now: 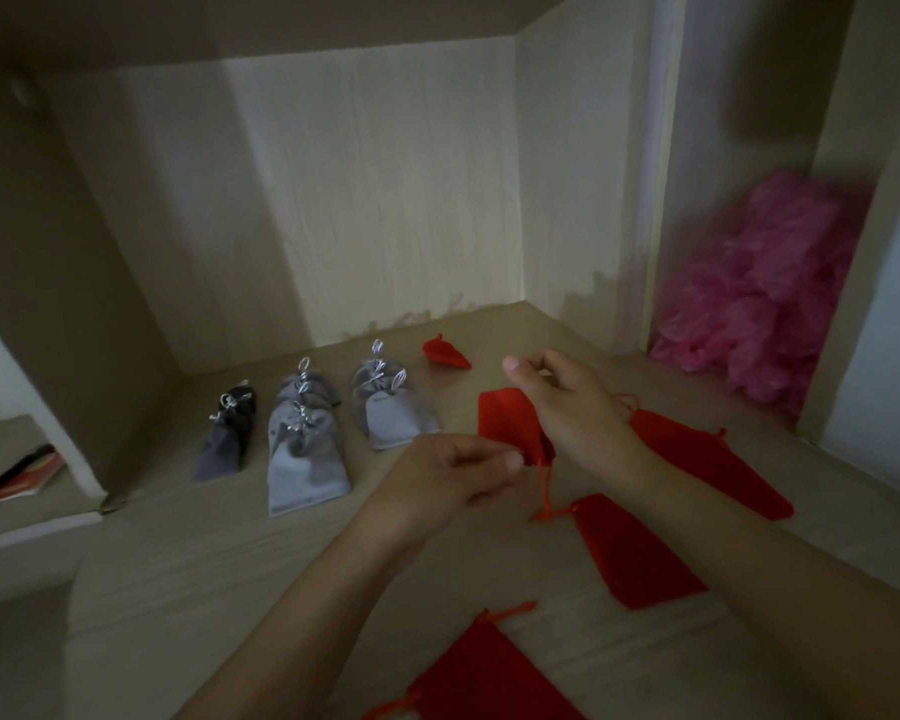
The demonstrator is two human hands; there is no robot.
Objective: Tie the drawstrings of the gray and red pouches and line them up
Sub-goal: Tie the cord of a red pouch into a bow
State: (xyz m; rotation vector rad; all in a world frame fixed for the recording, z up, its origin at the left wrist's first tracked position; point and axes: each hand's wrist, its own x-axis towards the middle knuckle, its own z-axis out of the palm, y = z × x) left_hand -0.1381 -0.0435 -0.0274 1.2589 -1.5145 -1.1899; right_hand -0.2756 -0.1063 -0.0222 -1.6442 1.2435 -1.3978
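I hold a red pouch (505, 418) above the wooden shelf (230, 574). My left hand (458, 470) pinches its gathered mouth by the red drawstring (543, 485), which dangles below. My right hand (567, 402) grips the pouch from the right, thumb raised. Several gray pouches (307, 459) with tied silver cords stand in rows at the back left, one darker pouch (230, 433) at the far left. A tied red pouch (445, 351) lies beyond them. Three loose red pouches lie flat: one at right (713, 465), one in the middle (635, 553), one near me (484, 672).
The shelf sits in a wooden alcove with a back wall (385, 200) and side panels. Pink plastic bags (770, 298) are heaped in the right compartment. A lower left ledge holds a book (22, 475).
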